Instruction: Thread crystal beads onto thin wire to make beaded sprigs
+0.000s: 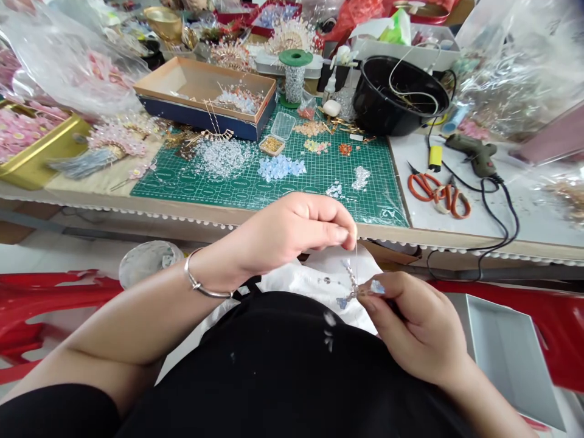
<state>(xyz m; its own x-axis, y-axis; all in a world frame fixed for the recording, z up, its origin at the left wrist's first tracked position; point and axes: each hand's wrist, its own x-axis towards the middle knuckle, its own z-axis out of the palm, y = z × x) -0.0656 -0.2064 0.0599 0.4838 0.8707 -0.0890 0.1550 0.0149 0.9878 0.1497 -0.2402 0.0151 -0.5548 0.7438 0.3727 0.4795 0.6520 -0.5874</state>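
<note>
My left hand [292, 228], a silver bangle on its wrist, is closed in a pinch on a thin wire or thread [356, 258] that runs straight down. Below it and to the right, my right hand [420, 328] pinches a small beaded ornament [351, 278] between thumb and forefinger. This piece has a clear beaded stem and pale blue petals at its lower end and beside the fingertips. Both hands are held above my lap, in front of the table edge. On the green cutting mat [182, 185] beyond them lie blue flower pieces [281, 168] and clear beads [223, 157].
Red-handled pliers [424, 185], a yellow lighter [435, 158] and a glue gun [477, 152] with looping cables lie at the right. Behind the mat stand a black bowl [396, 97], a wire spool [294, 79] and an open box [182, 82]. A grey box [511, 353] is beside my right arm.
</note>
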